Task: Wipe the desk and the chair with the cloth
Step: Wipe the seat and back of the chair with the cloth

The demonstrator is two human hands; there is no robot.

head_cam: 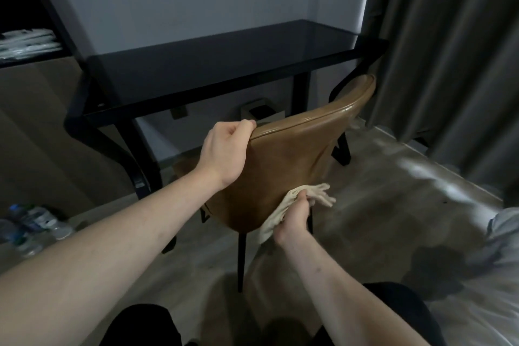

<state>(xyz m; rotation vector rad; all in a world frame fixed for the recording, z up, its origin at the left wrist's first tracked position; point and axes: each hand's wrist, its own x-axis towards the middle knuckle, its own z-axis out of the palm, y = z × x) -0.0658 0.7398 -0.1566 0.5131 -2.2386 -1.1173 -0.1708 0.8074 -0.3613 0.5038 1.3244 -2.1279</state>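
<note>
A brown leather chair (292, 157) with thin black legs stands with its back toward me, in front of the desk. My left hand (224, 149) grips the top left edge of the backrest. My right hand (292, 219) is shut on a bunched cream cloth (283, 208) and presses it against the lower right of the backrest's rear face. The desk (224, 59) behind the chair has a dark glass top on a black frame.
Grey curtains (449, 50) hang at the right. A small bin (261, 112) sits under the desk by the wall. Water bottles (31, 225) lie on the floor at the left. Folded white items (28, 42) rest on a shelf at upper left.
</note>
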